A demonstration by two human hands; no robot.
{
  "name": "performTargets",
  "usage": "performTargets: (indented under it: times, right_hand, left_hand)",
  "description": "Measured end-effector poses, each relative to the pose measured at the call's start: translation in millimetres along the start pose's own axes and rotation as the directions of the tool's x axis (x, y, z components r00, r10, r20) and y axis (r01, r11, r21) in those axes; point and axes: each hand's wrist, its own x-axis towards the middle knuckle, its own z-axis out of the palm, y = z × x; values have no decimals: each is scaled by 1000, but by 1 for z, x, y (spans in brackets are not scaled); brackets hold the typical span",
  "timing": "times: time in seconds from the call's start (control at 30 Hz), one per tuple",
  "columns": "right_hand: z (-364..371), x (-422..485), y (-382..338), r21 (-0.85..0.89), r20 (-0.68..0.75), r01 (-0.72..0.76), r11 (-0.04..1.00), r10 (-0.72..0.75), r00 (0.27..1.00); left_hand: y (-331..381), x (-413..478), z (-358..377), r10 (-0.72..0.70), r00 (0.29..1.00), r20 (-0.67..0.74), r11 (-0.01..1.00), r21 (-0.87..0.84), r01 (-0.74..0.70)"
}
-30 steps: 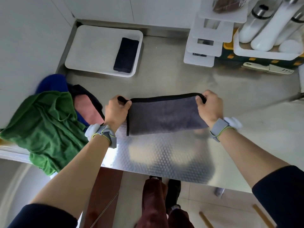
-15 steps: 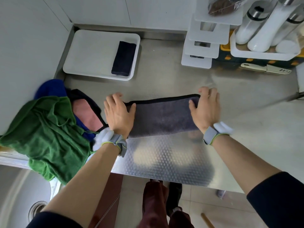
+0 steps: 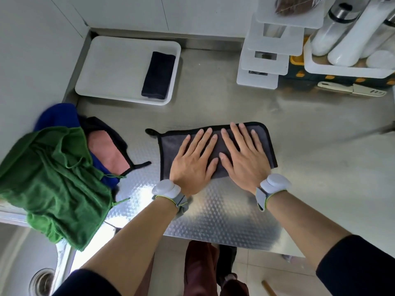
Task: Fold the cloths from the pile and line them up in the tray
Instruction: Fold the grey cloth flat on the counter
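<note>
A grey cloth (image 3: 168,144) with black trim lies folded flat on the steel counter in the middle. My left hand (image 3: 193,162) and my right hand (image 3: 242,158) rest palm down on it side by side, fingers spread, gripping nothing. At the back left stands the white tray (image 3: 115,67) with one folded dark cloth (image 3: 158,75) along its right side. The pile sits at the left: a green cloth (image 3: 51,180) on top, a pink cloth (image 3: 106,151) with black edging, and a blue cloth (image 3: 57,116) behind.
White stacked shelves (image 3: 269,50) and a white rack of bottles (image 3: 350,41) crowd the back right. A sink (image 3: 27,263) lies at the lower left, partly under the green cloth. The counter's front edge (image 3: 213,238) runs just below my wrists.
The grey cloth was held up by its top corners, then laid down on the counter. Both hands let go and slid inward from its ends to its middle, pressing it flat.
</note>
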Motion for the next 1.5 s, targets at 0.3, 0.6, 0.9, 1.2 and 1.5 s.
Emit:
performTargets:
  times: [0.3,0.6,0.9,1.2,1.5]
  right_hand:
    - [3,9,20,-40,16,-42,998,43,999]
    - [-9,20,40,-71,78,22,997,-16,997]
    - [-27,18,-25,50,61,84,995,-87,994]
    - [-24,23,-103,106,-3,282,954,-283,959]
    - [-25,22,-104,107,72,272,956,-280,957]
  left_hand:
    - [-32,-15,-9,-238,971,21,970,47,237]
    - [4,-44,-13,-416,906,78,906,-48,420]
    - [-40,-45,-41,-523,834,-175,842,-260,473]
    - [-103,-27,-63,-462,885,61,869,-169,465]
    - [-83,-17,-75,-535,841,79,577,-693,432]
